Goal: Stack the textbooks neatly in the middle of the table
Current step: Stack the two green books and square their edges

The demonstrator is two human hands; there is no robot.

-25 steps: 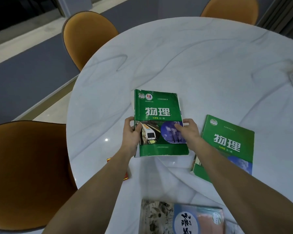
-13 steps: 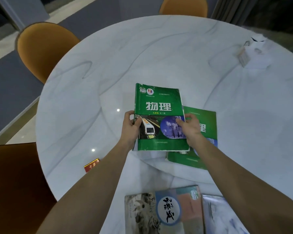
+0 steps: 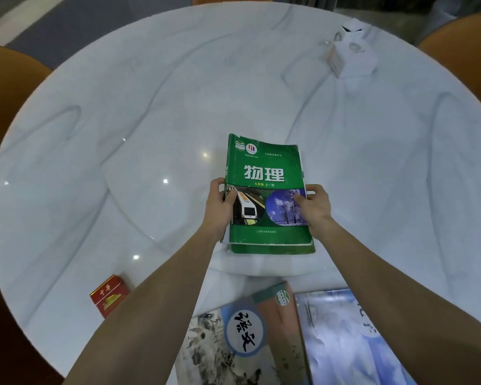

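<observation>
At frame centre: left hand [image 3: 218, 208] and right hand [image 3: 314, 207] pinching top green textbook [image 3: 265, 187] over second green textbook [image 3: 272, 248]. Best squared flush, lowered, then released; 2 textbooks waiting bottom right.

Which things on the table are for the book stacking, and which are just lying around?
For the job:
- top green textbook, held by the left hand and right hand
- second green textbook beneath it
- calligraphy textbook near the front edge
- pale blue textbook beside it

Just lying about:
- red packet
- white tissue pack
</observation>
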